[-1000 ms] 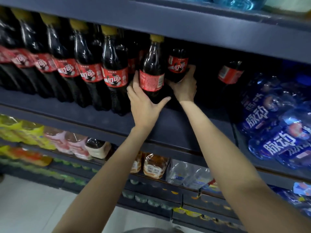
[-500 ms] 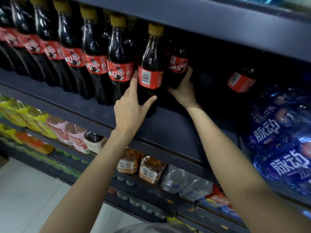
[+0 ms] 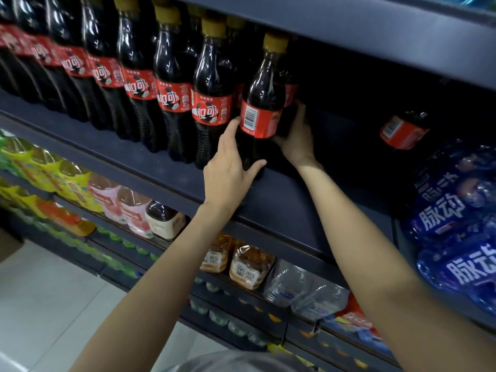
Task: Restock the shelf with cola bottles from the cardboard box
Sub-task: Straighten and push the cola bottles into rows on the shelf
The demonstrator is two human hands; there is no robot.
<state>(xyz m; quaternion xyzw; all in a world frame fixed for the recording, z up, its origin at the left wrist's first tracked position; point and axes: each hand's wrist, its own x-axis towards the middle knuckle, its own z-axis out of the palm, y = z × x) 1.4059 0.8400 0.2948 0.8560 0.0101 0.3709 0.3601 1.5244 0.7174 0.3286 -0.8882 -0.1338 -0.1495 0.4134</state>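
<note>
Standing at the right end of the cola row, the bottle (image 3: 261, 114) sits near the shelf (image 3: 281, 200) front edge, barcode side of its label facing out. The left hand (image 3: 228, 170) wraps its lower body, thumb across the front and fingers reaching up the left side. The right hand (image 3: 296, 138) is behind and to the right of it; it seems to cup a 2nd bottle (image 3: 288, 103), though the grip is partly hidden. A full bottle like this is probably heavy, firm and smooth, so the narrow waist under the label looks the safest hold. Compared with 0.5 s ago, both hands keep much the same hold. 1 more bottle (image 3: 402, 128) stands well apart to the right, near blue drinks (image 3: 453, 210).
</note>
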